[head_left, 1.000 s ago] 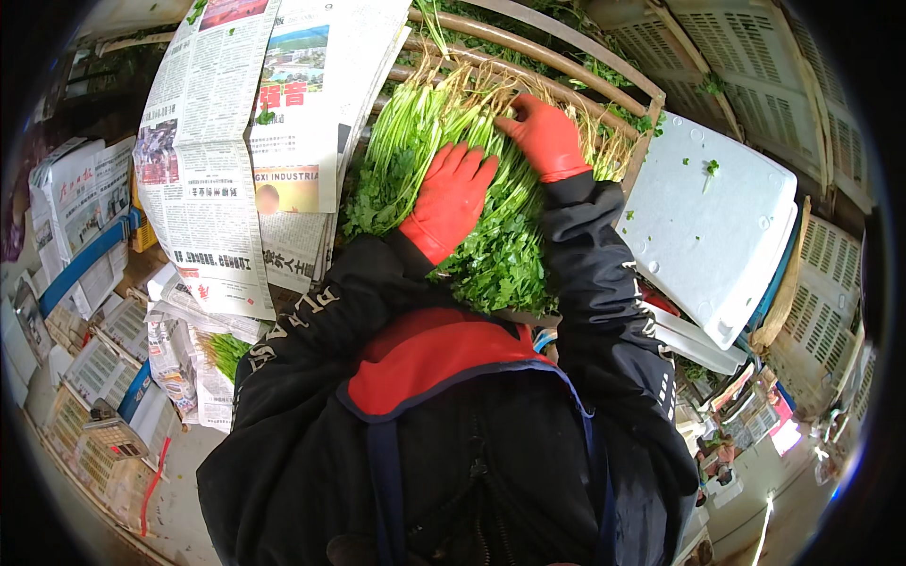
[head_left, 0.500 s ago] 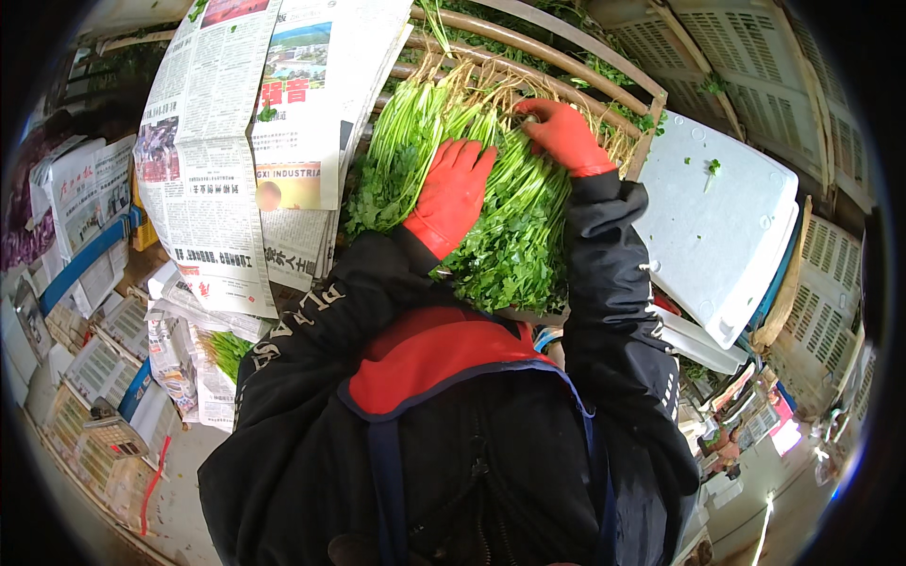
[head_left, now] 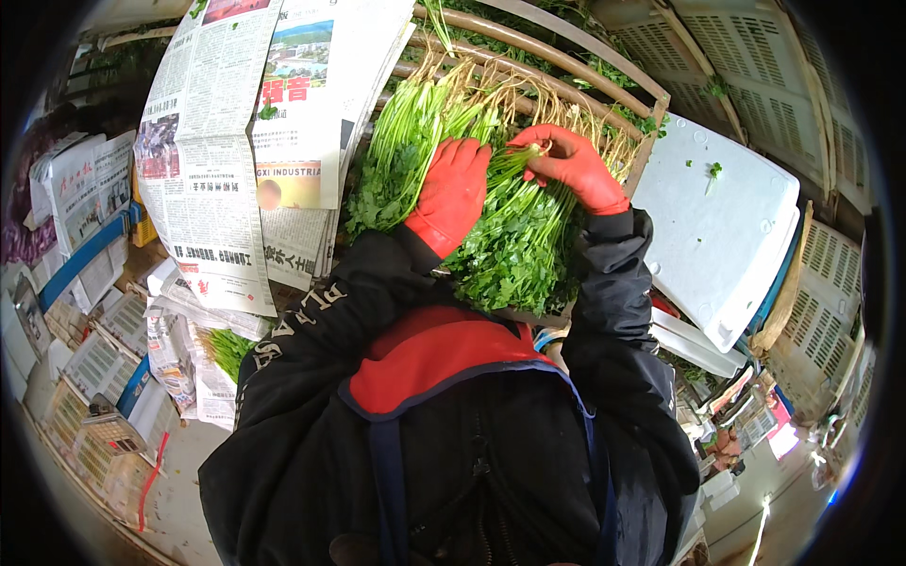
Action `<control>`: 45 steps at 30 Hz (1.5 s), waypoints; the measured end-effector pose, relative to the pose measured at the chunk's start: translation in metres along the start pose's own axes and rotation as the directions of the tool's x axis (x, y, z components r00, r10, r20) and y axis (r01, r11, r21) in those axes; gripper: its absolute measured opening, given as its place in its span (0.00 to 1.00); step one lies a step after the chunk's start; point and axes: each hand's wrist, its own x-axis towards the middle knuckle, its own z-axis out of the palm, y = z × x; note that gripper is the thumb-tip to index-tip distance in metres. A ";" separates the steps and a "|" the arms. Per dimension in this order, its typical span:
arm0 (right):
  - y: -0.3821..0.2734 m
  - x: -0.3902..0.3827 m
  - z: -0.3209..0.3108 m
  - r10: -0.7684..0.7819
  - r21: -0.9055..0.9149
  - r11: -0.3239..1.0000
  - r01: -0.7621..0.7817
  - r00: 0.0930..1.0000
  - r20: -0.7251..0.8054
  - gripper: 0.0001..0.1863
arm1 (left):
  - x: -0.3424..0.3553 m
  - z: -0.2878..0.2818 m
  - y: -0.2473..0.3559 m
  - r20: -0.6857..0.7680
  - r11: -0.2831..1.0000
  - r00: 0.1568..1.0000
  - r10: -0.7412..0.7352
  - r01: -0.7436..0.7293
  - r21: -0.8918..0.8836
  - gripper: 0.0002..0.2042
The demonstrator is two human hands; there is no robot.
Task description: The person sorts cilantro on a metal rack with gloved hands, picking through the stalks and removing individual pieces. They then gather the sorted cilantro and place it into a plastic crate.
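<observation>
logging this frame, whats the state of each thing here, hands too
left hand: red-gloved, flat on the herbs
right hand: red-gloved, pinching a few stems
leafy herbs: bundled, roots on, lying in the crate
wooden crate: open, packed
newspaper: unfolded, draped beside the crate
white foam lid: off, lying flat

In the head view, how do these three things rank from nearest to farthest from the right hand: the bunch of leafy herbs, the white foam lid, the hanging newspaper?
1. The leafy herbs: the right hand grips their stems.
2. The white foam lid: just to its right, apart from it.
3. The hanging newspaper: far to the left, beyond the left hand.
</observation>
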 end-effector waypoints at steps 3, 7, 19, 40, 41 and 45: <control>0.005 0.012 0.005 0.048 -0.023 0.998 -0.050 0.993 -0.108 0.11 | 0.001 -0.001 0.002 -0.020 1.000 1.000 0.007 -0.007 0.000 0.14; 0.022 0.028 0.004 -0.257 -0.508 0.858 0.076 0.920 -0.296 0.15 | 0.000 0.000 0.000 -0.049 0.998 0.998 -0.024 0.021 -0.059 0.17; -0.007 0.020 0.021 -0.583 -0.946 0.168 0.279 0.802 0.133 0.18 | 0.000 0.002 -0.001 -0.123 0.986 0.985 -0.120 0.103 -0.132 0.26; 0.008 0.011 -0.131 -0.212 0.103 0.848 0.520 0.511 -0.833 0.17 | -0.001 0.008 -0.008 -0.065 0.999 0.998 0.021 -0.024 -0.043 0.21; 0.008 0.010 -0.125 -0.182 0.075 0.924 0.375 0.603 -0.777 0.20 | -0.001 0.009 -0.008 -0.061 0.999 0.998 0.023 -0.025 -0.027 0.21; 0.001 0.012 -0.055 -0.138 -0.305 0.950 -0.063 0.792 -0.595 0.18 | -0.004 0.006 -0.006 -0.049 0.999 0.999 0.006 -0.005 0.038 0.21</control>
